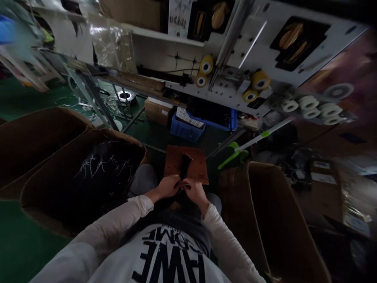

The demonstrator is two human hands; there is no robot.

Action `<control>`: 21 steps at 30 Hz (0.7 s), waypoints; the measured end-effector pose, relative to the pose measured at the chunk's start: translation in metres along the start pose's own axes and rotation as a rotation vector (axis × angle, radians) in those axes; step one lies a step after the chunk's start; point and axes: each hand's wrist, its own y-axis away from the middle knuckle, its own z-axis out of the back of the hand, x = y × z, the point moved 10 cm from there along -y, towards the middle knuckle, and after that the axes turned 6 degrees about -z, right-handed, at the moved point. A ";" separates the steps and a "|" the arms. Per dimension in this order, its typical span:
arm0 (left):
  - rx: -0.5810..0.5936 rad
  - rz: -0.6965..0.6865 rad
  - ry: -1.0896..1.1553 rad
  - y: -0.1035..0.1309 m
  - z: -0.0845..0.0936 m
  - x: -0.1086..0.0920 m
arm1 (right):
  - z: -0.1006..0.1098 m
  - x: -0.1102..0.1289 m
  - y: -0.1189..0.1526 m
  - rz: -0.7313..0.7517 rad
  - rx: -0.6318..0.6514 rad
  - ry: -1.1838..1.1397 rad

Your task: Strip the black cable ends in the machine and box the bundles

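"Where are the hands?"

"Low centre of the frame, the left hand (170, 186) and right hand (193, 189) close together, fingertips bent in at the near end of a black strip (185, 165). Whether either one is clamped on it, I cannot tell; it's too dark and small there."

"And the strip?"

"Just below the middle of the frame, over a reddish board (171, 156)."

"What's around them?"

"A box (37, 167) at lower left, with white ties (100, 164) on its dark contents, another box (253, 204) at lower right, and a blue bin (184, 131) above the board."
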 end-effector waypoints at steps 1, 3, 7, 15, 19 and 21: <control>-0.017 0.012 0.010 0.000 -0.002 0.000 | -0.001 0.002 0.000 0.013 -0.011 0.068; -0.053 0.028 0.041 0.001 -0.004 0.001 | -0.003 0.002 0.001 0.019 -0.044 0.174; -0.117 0.052 0.120 0.002 -0.002 0.006 | -0.005 0.002 0.006 0.028 -0.164 0.184; -0.111 0.107 0.225 0.003 0.001 0.009 | -0.001 0.000 0.020 0.049 -0.317 0.010; -0.124 0.271 0.243 0.006 0.003 0.031 | 0.005 -0.019 0.034 -0.049 -0.409 -0.172; -0.119 0.360 0.257 0.011 0.002 0.042 | -0.006 -0.039 0.040 -0.181 -0.388 -0.412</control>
